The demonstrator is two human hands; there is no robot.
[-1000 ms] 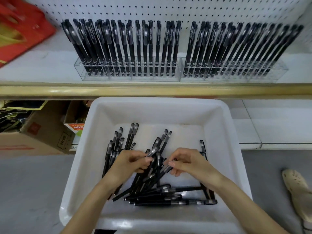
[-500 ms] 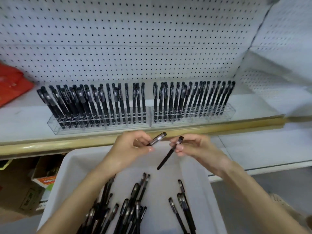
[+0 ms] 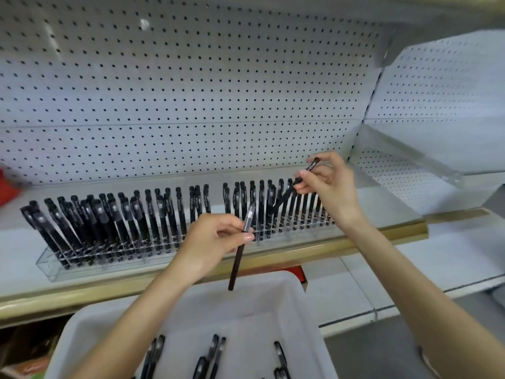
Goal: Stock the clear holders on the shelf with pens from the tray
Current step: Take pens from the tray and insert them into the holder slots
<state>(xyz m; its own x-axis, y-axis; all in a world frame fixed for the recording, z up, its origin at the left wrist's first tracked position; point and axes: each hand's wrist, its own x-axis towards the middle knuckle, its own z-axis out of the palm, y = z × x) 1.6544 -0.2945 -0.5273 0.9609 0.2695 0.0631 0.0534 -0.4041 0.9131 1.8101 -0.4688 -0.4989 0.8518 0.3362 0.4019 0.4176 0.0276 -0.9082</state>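
Left hand: raised in front of the shelf edge, above the far rim of the tray; thumb and fingers pinch the left pen just below its cap.
Left pen: nearly upright, clear cap end up, black barrel hanging below the hand, its lower tip over the tray rim.
Right hand: higher and further right, over the right holder; fingertips pinch the right pen near its top.
Right pen: tilted, top end up and to the right, lower end slanting down-left among the standing pens of the right row; whether it touches the holder cannot be told.
Left holder: clear trough on the shelf, packed with black pens leaning back; its right end is hidden by the left hand.
Right holder: clear trough beside it, also lined with standing pens, its right end behind the right wrist.
Shelf: white, with a gold front strip and a pegboard behind.
Tray: white, below the shelf front, nearest the camera.
Loose pens: a few black ones lying flat in the tray.
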